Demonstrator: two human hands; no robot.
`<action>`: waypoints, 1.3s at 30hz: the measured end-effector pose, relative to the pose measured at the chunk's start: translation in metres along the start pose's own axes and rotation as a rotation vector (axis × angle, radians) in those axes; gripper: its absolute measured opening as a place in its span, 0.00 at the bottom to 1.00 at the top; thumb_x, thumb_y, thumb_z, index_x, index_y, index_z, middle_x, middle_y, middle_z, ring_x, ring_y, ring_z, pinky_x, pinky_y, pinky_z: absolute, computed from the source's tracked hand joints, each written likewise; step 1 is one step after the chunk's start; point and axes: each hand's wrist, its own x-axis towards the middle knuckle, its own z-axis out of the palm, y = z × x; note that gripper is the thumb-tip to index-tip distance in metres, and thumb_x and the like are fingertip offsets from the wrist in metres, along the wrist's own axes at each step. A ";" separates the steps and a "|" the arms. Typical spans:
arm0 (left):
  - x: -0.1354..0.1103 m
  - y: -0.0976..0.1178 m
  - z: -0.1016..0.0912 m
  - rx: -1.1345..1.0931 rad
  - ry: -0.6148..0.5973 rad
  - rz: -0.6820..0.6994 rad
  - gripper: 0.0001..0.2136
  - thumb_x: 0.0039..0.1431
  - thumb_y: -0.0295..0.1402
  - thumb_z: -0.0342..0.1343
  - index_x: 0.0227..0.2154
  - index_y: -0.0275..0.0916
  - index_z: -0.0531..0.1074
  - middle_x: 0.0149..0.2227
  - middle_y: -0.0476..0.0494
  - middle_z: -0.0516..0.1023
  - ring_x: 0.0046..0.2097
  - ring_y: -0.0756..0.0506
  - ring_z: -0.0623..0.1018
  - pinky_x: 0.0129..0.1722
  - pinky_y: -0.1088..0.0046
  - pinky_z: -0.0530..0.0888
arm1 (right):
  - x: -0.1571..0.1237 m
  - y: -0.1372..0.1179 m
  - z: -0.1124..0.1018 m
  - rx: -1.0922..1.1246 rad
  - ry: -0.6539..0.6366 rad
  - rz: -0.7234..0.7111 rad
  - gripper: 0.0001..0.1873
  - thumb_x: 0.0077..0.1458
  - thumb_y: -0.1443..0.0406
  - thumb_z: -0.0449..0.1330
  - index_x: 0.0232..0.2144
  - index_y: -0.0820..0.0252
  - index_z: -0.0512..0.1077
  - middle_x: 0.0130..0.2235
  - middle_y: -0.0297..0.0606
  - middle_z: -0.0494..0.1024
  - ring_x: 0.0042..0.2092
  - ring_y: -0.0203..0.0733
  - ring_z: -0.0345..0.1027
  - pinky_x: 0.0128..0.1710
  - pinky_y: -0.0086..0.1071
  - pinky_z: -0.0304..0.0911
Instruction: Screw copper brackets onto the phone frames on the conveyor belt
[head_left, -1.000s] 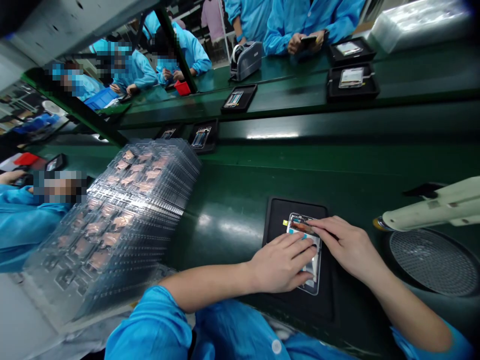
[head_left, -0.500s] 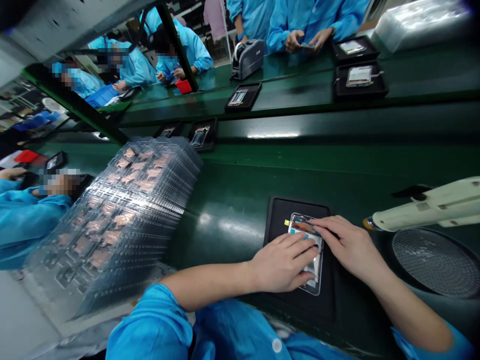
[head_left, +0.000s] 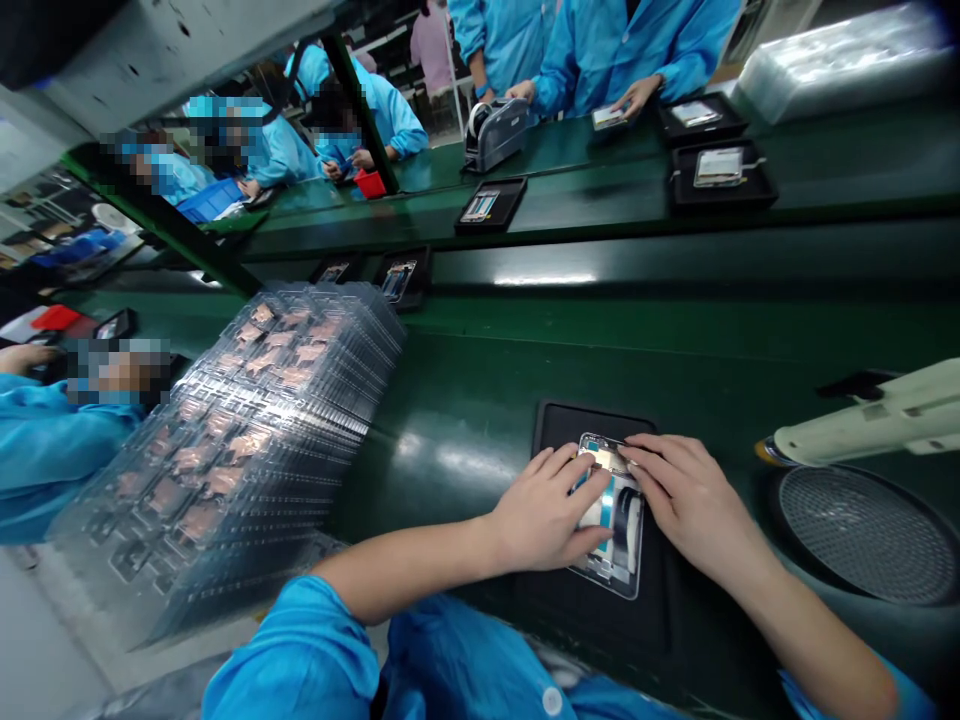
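Green workbench (head_left: 465,400) carries a black mat (head_left: 570,425) — on it, an open smartphone housing (head_left: 626,530) lies between both hands, long axis pointing away from the person. Left hand (head_left: 544,510) presses half-open on its middle; right hand (head_left: 694,500) curls, fingertips on the far end — grip or only touch, I cannot tell.

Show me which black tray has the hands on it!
The black rectangular tray on the near green bench: the left hand and right hand press on a phone frame lying in it. The other black trays sit farther away.
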 end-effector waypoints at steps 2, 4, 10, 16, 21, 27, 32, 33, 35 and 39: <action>-0.001 -0.003 0.001 0.015 -0.007 0.009 0.29 0.70 0.48 0.52 0.64 0.32 0.63 0.66 0.32 0.67 0.68 0.33 0.64 0.67 0.53 0.66 | -0.008 0.000 -0.005 -0.013 -0.047 -0.039 0.17 0.71 0.66 0.48 0.55 0.58 0.72 0.55 0.42 0.76 0.55 0.51 0.69 0.55 0.51 0.69; -0.004 -0.005 0.002 0.016 -0.018 0.016 0.28 0.70 0.48 0.52 0.64 0.32 0.64 0.66 0.33 0.67 0.68 0.33 0.64 0.67 0.53 0.65 | -0.017 0.001 -0.009 -0.056 -0.095 -0.091 0.22 0.70 0.68 0.47 0.62 0.58 0.67 0.58 0.42 0.73 0.59 0.51 0.68 0.56 0.51 0.69; -0.001 -0.012 0.001 -0.026 -0.013 0.020 0.27 0.71 0.48 0.51 0.63 0.32 0.66 0.66 0.36 0.68 0.69 0.34 0.65 0.67 0.54 0.66 | -0.028 0.002 -0.012 -0.160 -0.151 -0.162 0.31 0.68 0.72 0.44 0.71 0.57 0.52 0.64 0.43 0.68 0.64 0.55 0.63 0.55 0.52 0.71; 0.020 -0.044 -0.003 -0.036 0.014 0.090 0.25 0.72 0.48 0.51 0.60 0.33 0.70 0.63 0.36 0.72 0.70 0.36 0.64 0.67 0.56 0.66 | -0.024 0.007 -0.016 -0.010 -0.090 -0.152 0.29 0.69 0.71 0.49 0.70 0.54 0.56 0.64 0.41 0.68 0.65 0.48 0.63 0.61 0.46 0.69; 0.027 -0.071 -0.008 -0.058 -0.019 0.276 0.25 0.71 0.49 0.52 0.59 0.34 0.73 0.65 0.39 0.71 0.69 0.36 0.66 0.68 0.58 0.65 | -0.024 0.017 -0.023 -0.017 -0.160 -0.238 0.29 0.70 0.69 0.51 0.70 0.51 0.56 0.66 0.38 0.66 0.67 0.49 0.60 0.65 0.50 0.65; 0.032 -0.086 -0.015 -0.064 -0.083 0.378 0.21 0.71 0.48 0.53 0.57 0.41 0.77 0.65 0.43 0.70 0.70 0.37 0.65 0.70 0.57 0.62 | -0.022 0.024 -0.029 -0.094 -0.208 -0.281 0.28 0.71 0.67 0.51 0.70 0.53 0.57 0.65 0.39 0.67 0.65 0.52 0.62 0.62 0.55 0.66; 0.029 -0.082 -0.011 -0.060 -0.092 0.320 0.20 0.71 0.47 0.53 0.58 0.43 0.75 0.66 0.43 0.69 0.70 0.38 0.64 0.72 0.53 0.58 | -0.005 0.016 -0.024 0.038 -0.079 -0.193 0.14 0.68 0.67 0.55 0.54 0.56 0.72 0.55 0.40 0.76 0.57 0.49 0.71 0.57 0.48 0.71; 0.028 -0.081 -0.009 -0.064 -0.086 0.310 0.20 0.71 0.47 0.53 0.58 0.43 0.75 0.66 0.44 0.69 0.70 0.39 0.64 0.72 0.54 0.56 | 0.000 0.013 -0.021 0.072 -0.048 -0.154 0.13 0.68 0.67 0.55 0.51 0.56 0.73 0.55 0.40 0.76 0.57 0.49 0.71 0.55 0.47 0.72; 0.027 -0.082 -0.006 -0.068 -0.072 0.309 0.21 0.71 0.48 0.53 0.59 0.44 0.74 0.66 0.44 0.69 0.71 0.40 0.64 0.73 0.55 0.54 | 0.009 0.008 -0.014 0.118 -0.033 -0.086 0.11 0.68 0.67 0.54 0.49 0.57 0.72 0.56 0.42 0.75 0.57 0.50 0.70 0.55 0.47 0.72; 0.026 -0.084 -0.003 -0.071 -0.040 0.309 0.23 0.71 0.48 0.54 0.61 0.42 0.73 0.68 0.40 0.66 0.70 0.41 0.64 0.73 0.58 0.54 | 0.019 0.005 -0.004 0.169 -0.088 -0.056 0.09 0.69 0.65 0.52 0.48 0.55 0.70 0.56 0.40 0.75 0.57 0.50 0.70 0.55 0.49 0.71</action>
